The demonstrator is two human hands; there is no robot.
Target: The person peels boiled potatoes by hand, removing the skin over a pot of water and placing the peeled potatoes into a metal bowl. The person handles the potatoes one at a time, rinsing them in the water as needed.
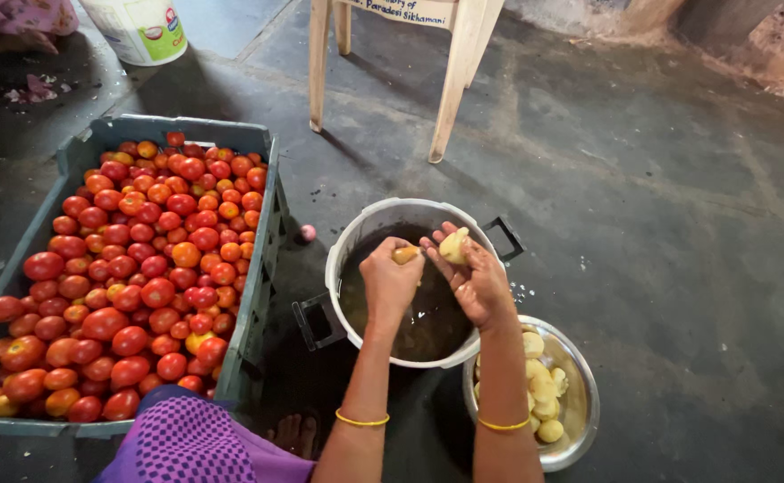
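I see both hands over a pot (356, 234) of dark water. My left hand (390, 279) is closed round a small potato piece (405, 255); my right hand (476, 279) pinches a pale peeled potato (453, 245) at its fingertips. Just right of the pot sits a steel bowl (581, 404) of peeled potatoes. A crate (262, 268) of tomatoes (137, 277) stands to the left, a white chair (450, 89) beyond.
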